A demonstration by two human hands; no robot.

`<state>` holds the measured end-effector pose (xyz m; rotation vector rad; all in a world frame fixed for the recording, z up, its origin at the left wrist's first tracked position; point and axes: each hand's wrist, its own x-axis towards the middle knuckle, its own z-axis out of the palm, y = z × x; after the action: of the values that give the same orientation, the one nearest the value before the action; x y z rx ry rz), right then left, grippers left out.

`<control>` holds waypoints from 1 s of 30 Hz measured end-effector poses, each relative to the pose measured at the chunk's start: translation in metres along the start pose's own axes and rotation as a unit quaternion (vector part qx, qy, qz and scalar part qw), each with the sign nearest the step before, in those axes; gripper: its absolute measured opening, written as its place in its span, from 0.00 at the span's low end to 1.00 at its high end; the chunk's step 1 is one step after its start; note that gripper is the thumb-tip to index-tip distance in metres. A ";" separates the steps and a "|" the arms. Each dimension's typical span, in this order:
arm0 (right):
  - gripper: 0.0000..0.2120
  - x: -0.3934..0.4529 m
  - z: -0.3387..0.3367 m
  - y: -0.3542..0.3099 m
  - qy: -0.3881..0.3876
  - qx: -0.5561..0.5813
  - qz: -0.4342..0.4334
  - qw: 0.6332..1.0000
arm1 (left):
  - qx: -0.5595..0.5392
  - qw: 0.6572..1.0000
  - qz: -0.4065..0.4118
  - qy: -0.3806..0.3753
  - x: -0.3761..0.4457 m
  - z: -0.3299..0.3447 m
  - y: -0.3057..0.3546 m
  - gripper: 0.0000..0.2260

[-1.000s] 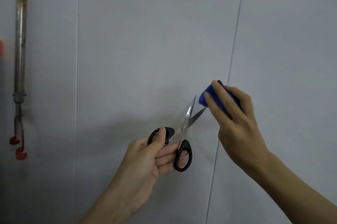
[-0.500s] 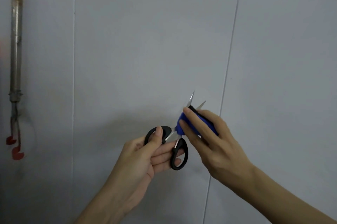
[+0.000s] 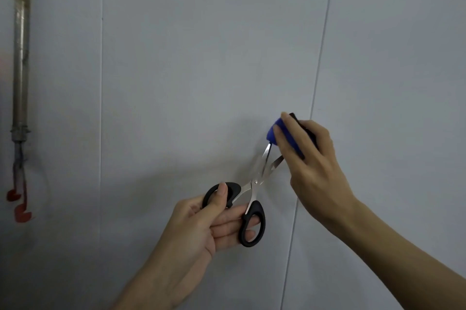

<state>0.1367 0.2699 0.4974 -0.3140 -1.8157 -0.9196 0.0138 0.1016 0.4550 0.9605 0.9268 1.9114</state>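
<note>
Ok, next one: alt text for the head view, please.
A left hand holds open black-handled scissors, their blade tips at a blue-and-black block gripped by the right hand. Behind is a pale grey panelled wall with a metal pipe at left.

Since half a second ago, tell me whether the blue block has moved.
Yes. The blue block rose alongside the wall seam, from the scissors' pivot out to their tips.

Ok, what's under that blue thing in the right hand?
The scissors, gripped by the left hand, aim open blades up at the blue piece; one tip meets its lower edge, the other ends at the right hand. Its fingers hide whether either tip goes in.
</note>
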 end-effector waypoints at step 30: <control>0.24 -0.022 -0.001 -0.017 -0.034 0.061 -0.054 0.996 | -0.010 0.999 0.000 0.037 -0.001 0.002 -0.006 0.18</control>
<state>0.1365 0.2617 0.4707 -0.1732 -1.9585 -0.8770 0.0180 0.1039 0.4510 0.8834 0.9489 1.9641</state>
